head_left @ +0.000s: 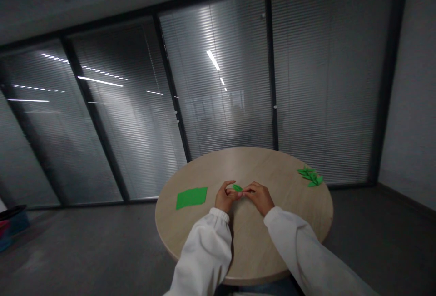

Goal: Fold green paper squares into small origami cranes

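Note:
Between my two hands, over the middle of the round table, is a small folded piece of green paper [237,188]. My left hand [225,197] is closed around its left side, with the index finger curved above it. From the right, my right hand [259,197] pinches at its near right end with thumb and fingertips. The exact folds are too small to make out. Flat green paper sheets [191,198] lie to the left of my left hand. At the far right edge sits a small pile of folded green paper pieces [310,176].
The round wooden table [259,255] has a curved edge close to my forearms. Glass partitions with blinds [218,82] stand behind it. Dark bins [15,218] are on the floor at the far left. A grey wall [412,105] rises on the right.

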A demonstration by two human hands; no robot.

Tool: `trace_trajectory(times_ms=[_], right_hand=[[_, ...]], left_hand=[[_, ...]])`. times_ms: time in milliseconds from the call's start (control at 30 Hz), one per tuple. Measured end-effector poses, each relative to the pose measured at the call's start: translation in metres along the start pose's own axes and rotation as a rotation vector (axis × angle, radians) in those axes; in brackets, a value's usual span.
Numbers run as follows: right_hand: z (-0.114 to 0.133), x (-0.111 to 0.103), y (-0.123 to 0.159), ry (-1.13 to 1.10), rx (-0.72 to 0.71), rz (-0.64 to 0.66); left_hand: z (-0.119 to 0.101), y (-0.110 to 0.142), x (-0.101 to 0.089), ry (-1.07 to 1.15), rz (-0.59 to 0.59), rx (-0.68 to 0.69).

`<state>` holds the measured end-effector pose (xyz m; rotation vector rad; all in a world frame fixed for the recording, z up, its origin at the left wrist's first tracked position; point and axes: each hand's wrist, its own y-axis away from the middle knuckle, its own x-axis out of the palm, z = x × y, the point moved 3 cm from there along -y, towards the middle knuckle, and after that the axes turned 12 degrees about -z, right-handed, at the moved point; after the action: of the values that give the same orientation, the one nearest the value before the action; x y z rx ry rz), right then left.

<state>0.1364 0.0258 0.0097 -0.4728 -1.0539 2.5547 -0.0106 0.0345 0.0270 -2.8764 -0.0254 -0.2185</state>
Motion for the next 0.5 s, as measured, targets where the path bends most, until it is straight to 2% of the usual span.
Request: trace_trajectory(times_ms=[233, 500], right_hand=[[-0.0106, 0.0067, -0.0012, -0.268, 0.322, 0.062], [-0.0061, 0.0051, -0.0016, -0.403, 0.417, 0.071]], left_hand=[[-0.0016, -0.0011, -0.0023, 0.011, -0.029, 0.033], [0.0032, -0.0047, -0.0050, 0.009, -0.043, 0.035]])
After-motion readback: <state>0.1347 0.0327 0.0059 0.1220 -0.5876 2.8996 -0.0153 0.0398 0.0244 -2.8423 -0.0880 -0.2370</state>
